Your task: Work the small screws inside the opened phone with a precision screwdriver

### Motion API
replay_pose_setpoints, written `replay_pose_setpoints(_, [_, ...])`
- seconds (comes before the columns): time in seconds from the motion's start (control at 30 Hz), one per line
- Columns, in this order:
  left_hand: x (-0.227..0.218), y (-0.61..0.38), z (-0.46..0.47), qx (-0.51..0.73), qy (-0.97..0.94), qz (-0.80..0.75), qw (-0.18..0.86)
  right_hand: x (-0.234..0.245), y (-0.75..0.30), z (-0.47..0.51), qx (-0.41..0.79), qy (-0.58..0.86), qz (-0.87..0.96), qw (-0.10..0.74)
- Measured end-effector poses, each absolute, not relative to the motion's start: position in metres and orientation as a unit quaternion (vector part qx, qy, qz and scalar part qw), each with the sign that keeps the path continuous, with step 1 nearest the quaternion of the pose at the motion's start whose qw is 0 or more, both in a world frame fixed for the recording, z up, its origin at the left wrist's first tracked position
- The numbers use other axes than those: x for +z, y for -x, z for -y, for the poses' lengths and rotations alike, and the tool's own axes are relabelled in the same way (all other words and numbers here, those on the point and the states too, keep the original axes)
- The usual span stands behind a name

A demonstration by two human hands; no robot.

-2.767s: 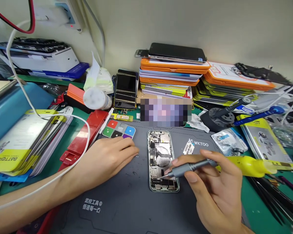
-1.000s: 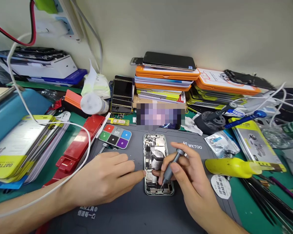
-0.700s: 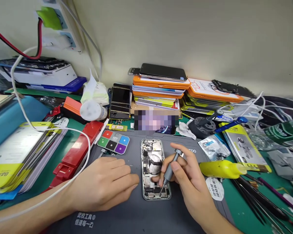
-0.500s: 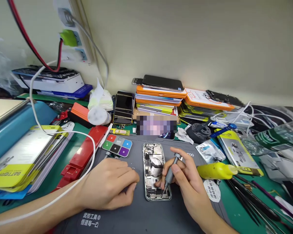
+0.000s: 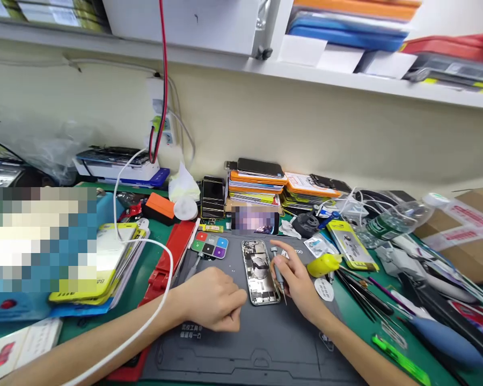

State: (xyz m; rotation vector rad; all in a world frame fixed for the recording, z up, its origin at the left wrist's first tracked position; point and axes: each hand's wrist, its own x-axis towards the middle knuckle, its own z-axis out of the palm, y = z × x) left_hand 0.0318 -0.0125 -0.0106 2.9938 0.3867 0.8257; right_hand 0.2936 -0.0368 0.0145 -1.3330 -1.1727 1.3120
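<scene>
An opened phone point(image 5: 258, 271) with its inner parts bare lies on a dark grey work mat point(image 5: 249, 343). My right hand point(image 5: 295, 279) grips a slim grey screwdriver point(image 5: 277, 269), nearly upright, beside the phone's right edge with its tip just off the lower right corner. My left hand point(image 5: 211, 297) rests on the mat left of the phone, fingers curled under with the tips hidden. A small tray of coloured squares point(image 5: 210, 245) sits at the mat's far left corner.
Stacks of orange and yellow boxes point(image 5: 257, 185) line the wall. A white cable point(image 5: 145, 279) loops over my left arm. A yellow tool point(image 5: 324, 264), tweezers point(image 5: 364, 297), a plastic bottle point(image 5: 398, 217) and cardboard boxes point(image 5: 462, 236) lie right. Red cases point(image 5: 167, 262) and yellow packets point(image 5: 100, 262) lie left.
The camera has tilted up and pulled back, now showing the shelf above. The screwdriver tip has moved from the phone's lower part to just off its right edge. My left hand stays on the mat.
</scene>
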Motion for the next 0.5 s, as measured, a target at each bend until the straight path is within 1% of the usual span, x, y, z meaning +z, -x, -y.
replay_pose_setpoints(0.2, [-0.038, -0.031, 0.010, 0.207, -0.974, -0.090, 0.020, 0.010, -0.295, 0.037, 0.536, 0.566, 0.430, 0.455])
replay_pose_setpoints(0.3, [-0.043, -0.032, 0.006, 0.185, -0.979, -0.082, 0.017, 0.007, -0.296, 0.035, 0.539, 0.565, 0.417, 0.464])
replay_pose_setpoints(0.4, [-0.035, -0.034, 0.015, 0.168, -0.983, -0.072, 0.009, 0.006, -0.297, 0.033, 0.542, 0.556, 0.412, 0.477])
replay_pose_setpoints(0.5, [-0.015, -0.038, 0.047, 0.159, -0.986, -0.053, 0.002, 0.006, -0.297, 0.033, 0.543, 0.548, 0.411, 0.486])
